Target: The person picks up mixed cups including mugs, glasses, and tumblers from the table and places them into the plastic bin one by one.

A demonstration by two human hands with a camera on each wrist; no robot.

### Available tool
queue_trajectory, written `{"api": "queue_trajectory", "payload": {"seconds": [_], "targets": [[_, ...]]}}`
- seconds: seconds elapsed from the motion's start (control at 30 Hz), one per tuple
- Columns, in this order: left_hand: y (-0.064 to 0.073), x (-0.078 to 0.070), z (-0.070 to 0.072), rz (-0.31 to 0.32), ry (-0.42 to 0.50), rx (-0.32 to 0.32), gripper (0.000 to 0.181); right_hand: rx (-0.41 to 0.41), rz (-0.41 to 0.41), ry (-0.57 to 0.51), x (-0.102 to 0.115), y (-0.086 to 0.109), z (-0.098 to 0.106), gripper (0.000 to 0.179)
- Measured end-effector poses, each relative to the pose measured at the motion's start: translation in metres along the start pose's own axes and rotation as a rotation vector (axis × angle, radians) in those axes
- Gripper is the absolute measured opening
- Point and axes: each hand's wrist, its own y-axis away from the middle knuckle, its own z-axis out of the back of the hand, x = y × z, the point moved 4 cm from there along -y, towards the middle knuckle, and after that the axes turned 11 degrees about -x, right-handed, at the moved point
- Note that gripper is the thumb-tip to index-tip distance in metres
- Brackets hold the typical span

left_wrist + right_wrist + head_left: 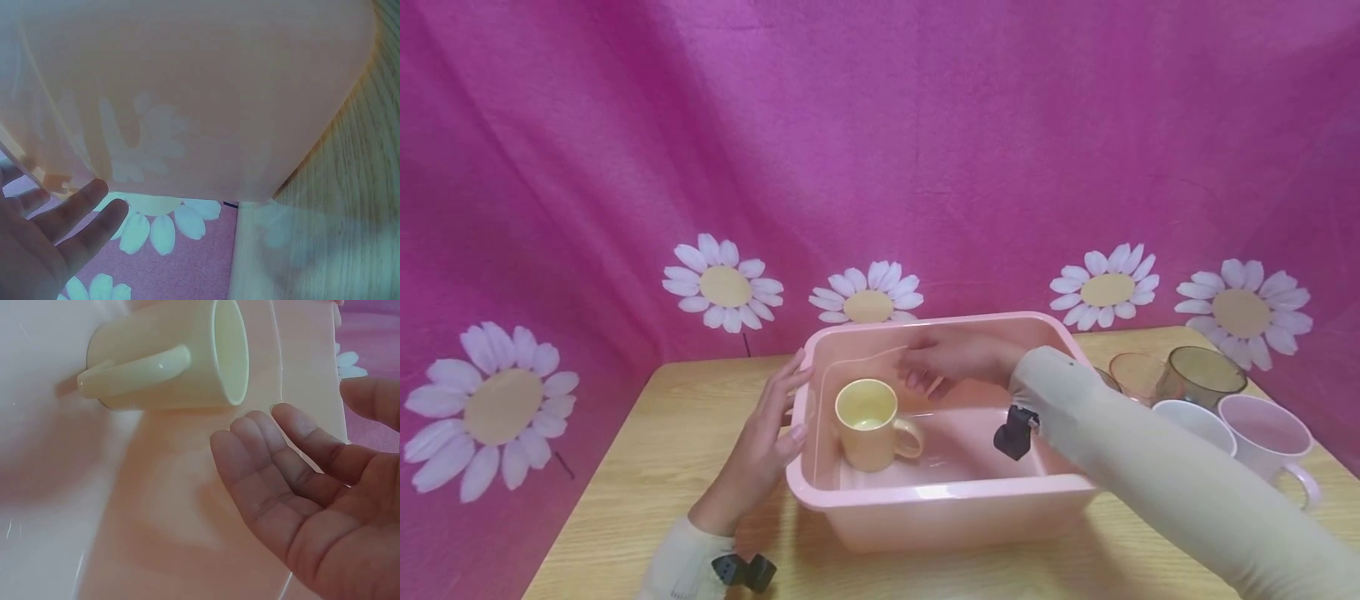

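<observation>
A pale yellow mug (865, 446) stands upright in the left part of a pink plastic tub (940, 493), its handle toward the right. My left hand (758, 446) rests against the tub's left rim, thumb and fingers extended. The left wrist view has the fingers (78, 209) of that hand beside the tub's outer wall. Inside the tub, behind and right of the mug, is my right hand (955, 358), which holds nothing. Its fingers (244, 469) are loosely bent, a short way from the mug's rim in the right wrist view.
Right of the tub, partly behind my right sleeve (1150, 450), stand a white cup (1198, 425), a pale pink mug (1262, 429), an orange-tinted glass (1142, 379) and a dark olive glass (1206, 379). A magenta curtain (970, 167) with daisies hangs behind the wooden table (647, 467).
</observation>
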Motion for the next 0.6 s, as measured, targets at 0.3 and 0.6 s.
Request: {"api": "queue_trajectory", "payload": {"seconds": [0.3, 0.6], "targets": [[-0.002, -0.001, 0.000, -0.007, 0.001, -0.007, 0.058, -0.028, 0.048, -0.015, 0.008, 0.004, 0.015, 0.036], [-0.001, -0.001, 0.000, 0.024, -0.016, 0.009, 0.059, -0.093, 0.085, -0.112, 0.013, 0.000, 0.027, 0.037]]}}
